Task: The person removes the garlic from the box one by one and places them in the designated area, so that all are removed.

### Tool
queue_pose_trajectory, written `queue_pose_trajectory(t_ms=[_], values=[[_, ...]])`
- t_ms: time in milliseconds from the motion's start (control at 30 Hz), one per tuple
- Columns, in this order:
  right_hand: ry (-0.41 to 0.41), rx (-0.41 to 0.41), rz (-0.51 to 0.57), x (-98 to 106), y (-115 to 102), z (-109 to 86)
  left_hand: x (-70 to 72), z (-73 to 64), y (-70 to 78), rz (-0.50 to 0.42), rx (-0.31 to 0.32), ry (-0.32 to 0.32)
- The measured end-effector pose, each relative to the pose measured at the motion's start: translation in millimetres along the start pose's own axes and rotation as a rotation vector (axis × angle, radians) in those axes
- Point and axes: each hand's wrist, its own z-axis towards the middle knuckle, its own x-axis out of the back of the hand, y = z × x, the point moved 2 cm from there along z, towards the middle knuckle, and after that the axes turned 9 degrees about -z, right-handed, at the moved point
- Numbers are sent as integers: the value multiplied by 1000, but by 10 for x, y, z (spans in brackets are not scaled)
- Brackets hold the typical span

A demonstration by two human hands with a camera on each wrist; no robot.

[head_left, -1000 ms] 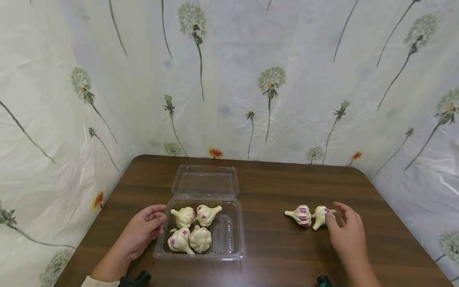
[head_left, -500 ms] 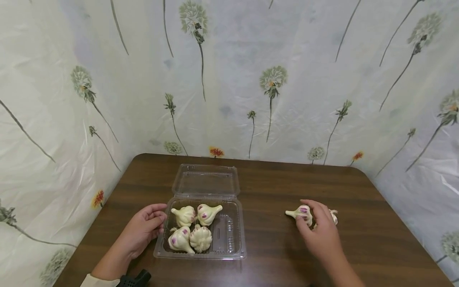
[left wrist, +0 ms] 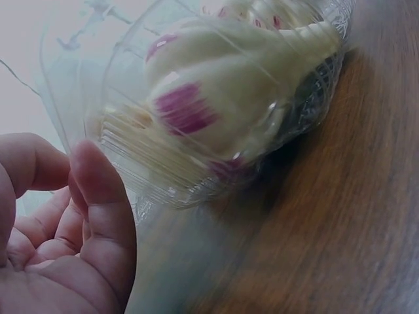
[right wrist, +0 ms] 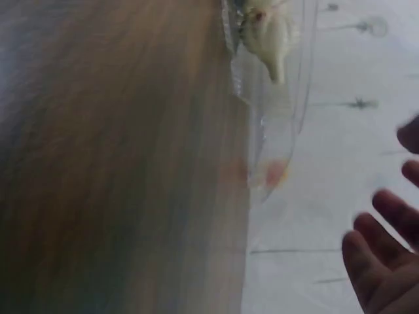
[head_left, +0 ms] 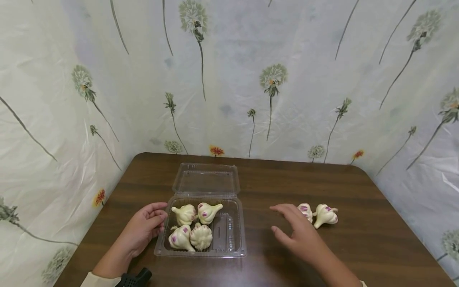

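Left hand point(head_left: 144, 228) pinches the left rim of the clear box point(head_left: 228, 231); right hand point(head_left: 295, 233) hangs over the table point(head_left: 272, 183), holding nothing, fingers and thumb apart. I count four garlic bulbs point(head_left: 180, 238) in the box, grouped toward its left. Beyond the right hand, two loose bulbs point(head_left: 325, 215), side by side, one partly hidden from me. Lid point(head_left: 206, 179) folded back. Farthest: flowered sheet point(head_left: 229, 79).

The clamshell box point(head_left: 220, 231) at 7 o'clock is clear, glossy plastic; the garlic bulbs point(head_left: 325, 215) at 4 o'clock look smooth, faintly shiny. The tabletop point(head_left: 269, 179) shows satin wood grain; the backdrop point(head_left: 229, 75) at 12 o'clock is creased, glossy sheeting.
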Motion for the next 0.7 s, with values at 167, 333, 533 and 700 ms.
queue_pose_trajectory(t_ms=[167,333,533,700], values=[[-131,52,100,-55,-135,80,2,1,8,4,0,-2],[-180,39,200,-83,-286,156,-7,20,14,3,-14,-7],[-202,56,197,-102,-474,248,-12,13,17,0,-12,-7],[-240,53,216,-138,-594,307,-10,-9,8,3,-5,3]])
